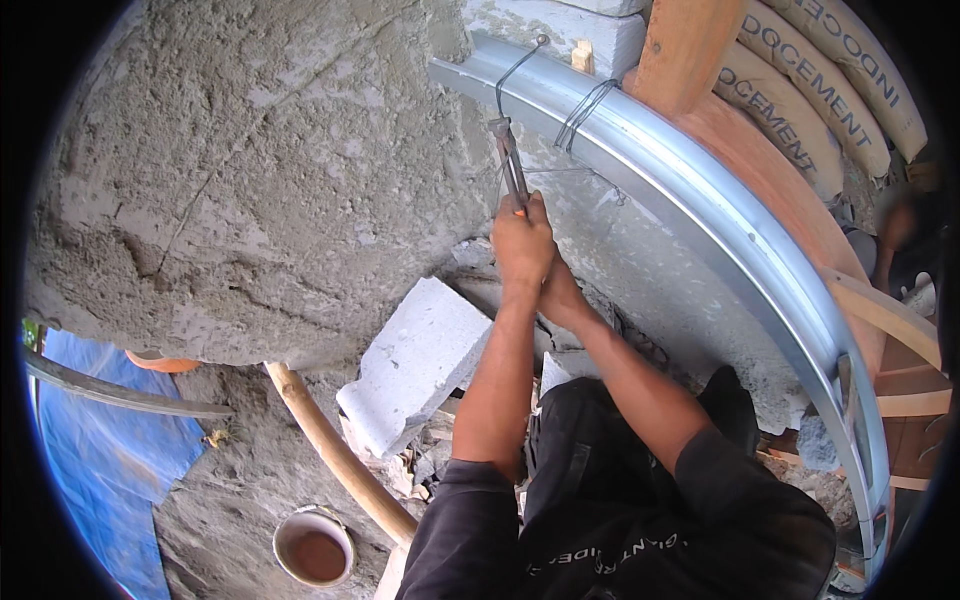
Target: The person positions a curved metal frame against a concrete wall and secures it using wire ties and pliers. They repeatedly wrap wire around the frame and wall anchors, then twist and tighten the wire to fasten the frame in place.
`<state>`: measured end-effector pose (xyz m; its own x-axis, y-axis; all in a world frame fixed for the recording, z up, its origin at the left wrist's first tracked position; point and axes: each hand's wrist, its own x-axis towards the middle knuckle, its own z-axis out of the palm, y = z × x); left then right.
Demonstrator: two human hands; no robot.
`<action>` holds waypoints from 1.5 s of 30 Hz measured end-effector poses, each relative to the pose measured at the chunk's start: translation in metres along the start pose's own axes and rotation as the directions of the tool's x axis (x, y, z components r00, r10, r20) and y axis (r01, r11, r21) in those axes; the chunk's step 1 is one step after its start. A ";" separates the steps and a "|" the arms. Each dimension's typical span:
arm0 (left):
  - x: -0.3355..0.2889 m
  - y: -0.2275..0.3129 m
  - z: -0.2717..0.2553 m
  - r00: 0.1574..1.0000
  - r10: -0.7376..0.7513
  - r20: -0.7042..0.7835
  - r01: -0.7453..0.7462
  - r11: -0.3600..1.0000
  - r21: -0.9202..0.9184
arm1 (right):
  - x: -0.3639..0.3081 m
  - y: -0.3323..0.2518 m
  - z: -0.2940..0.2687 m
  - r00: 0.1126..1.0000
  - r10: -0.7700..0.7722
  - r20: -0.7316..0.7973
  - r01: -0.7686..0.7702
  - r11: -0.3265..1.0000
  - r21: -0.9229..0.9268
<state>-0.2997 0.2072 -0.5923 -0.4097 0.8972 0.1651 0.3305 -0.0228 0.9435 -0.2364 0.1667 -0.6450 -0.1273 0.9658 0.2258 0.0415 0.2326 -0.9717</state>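
My left hand [522, 248] is closed around the handles of a pair of metal pincers [511, 165]. My right hand [562, 295] is closed just below it, partly hidden behind my left hand and wrist. It seems to grip the lower handles, though its fingers do not show fully. The pincers' jaws bite on a thin wire [500, 93], which runs up over a silvery metal channel [690, 150] to a nail head by the blocks. Farther right, another wire binding [585, 115] wraps the channel in several turns.
A rough plastered wall [250, 180] fills the left. White lightweight blocks [415, 365] lie below my hands amid rubble. A wooden pole [330, 450], a bucket [314, 546] and a blue tarp [110, 440] are lower left. Timber [685, 55] and stacked cement bags [810, 85] stand upper right; a blurred person [900, 225] is at the right edge.
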 end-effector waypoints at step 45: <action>-0.010 0.031 -0.068 0.967 -0.020 0.256 -0.002 0.996 0.084 | -0.013 -0.038 0.010 0.911 0.263 0.318 -0.361 0.881 0.306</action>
<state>-0.3436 0.1676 -0.5451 -0.1852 0.9804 0.0674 0.4011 0.0128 0.9159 -0.2461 0.1440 -0.6112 -0.4199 0.9047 -0.0716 -0.2211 -0.1785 -0.9588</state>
